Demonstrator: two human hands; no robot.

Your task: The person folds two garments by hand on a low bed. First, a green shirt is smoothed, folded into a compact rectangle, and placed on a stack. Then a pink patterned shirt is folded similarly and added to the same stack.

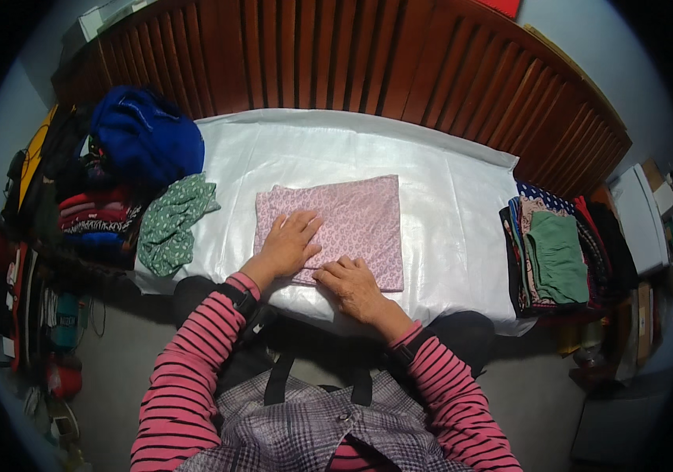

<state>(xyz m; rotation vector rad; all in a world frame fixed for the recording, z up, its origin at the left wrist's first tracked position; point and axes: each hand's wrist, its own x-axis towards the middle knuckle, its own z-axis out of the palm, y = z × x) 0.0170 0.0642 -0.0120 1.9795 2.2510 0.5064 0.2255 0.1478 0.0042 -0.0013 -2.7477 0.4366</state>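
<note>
A pink patterned cloth [354, 218], folded to a rough rectangle, lies on a white sheet [430, 177] in front of me. My left hand [290, 241] rests flat on the cloth's lower left part, fingers spread. My right hand [353, 288] is at the cloth's lower edge, its fingers bent over the edge; whether they pinch the fabric cannot be told. The two hands are close together but apart. A crumpled green patterned cloth [174, 227] lies at the left side of the sheet.
At the left stand piled clothes [94, 218] with a blue garment [147, 138] on top. A stack of folded clothes, topped by green shorts [557, 256], sits at the right end. A slatted wooden headboard [336, 59] rises behind the sheet.
</note>
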